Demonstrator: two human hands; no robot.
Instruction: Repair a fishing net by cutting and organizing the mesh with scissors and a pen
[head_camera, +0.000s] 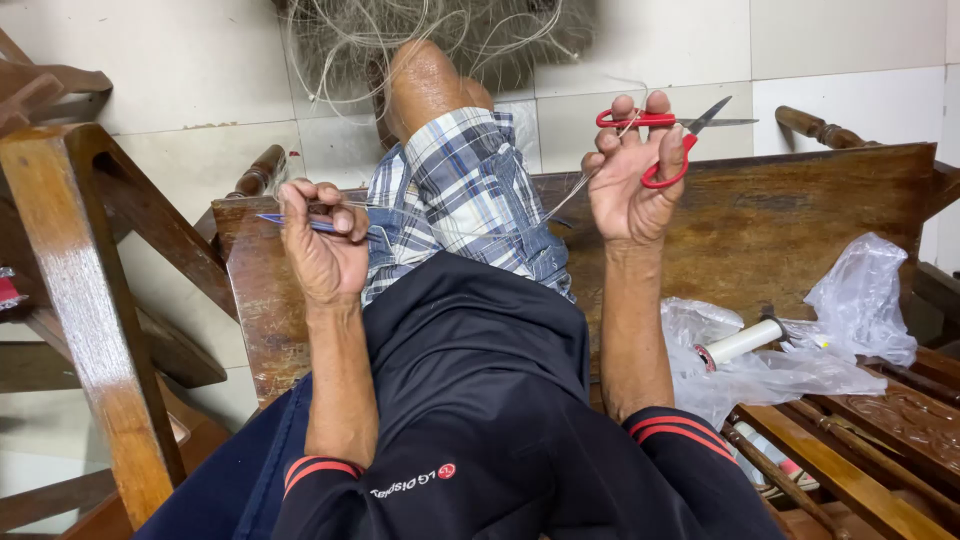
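Risk first: open blades of the red-handled scissors (665, 135) close beside the taut thin line (565, 200), so a small twitch likely to nick it in the wrong place, or to catch a fingertip. Slack in the line also likely to let the loose tangle of netting (420, 35) snag around the raised knee (425, 80).

Right hand (630, 175) raised, fingers (625, 110) threaded through the glossy plastic loops, blades of bright steel parted, points aimed right; line pinched against the same hand. Left hand (325, 240) curled tight, fingers closed on a slim blue netting needle (295, 222), flat and pointed, lying level above the wooden bench (780, 220).

Line fine, pale, nearly translucent, stretched between both hands across the plaid shorts (460, 195). Bench surface dark, worn, streaked. Crinkled clear plastic bag (830, 320) to the right, with a white cylindrical spool (740, 342) resting on it. Floor of pale glazed tiles (850, 40).
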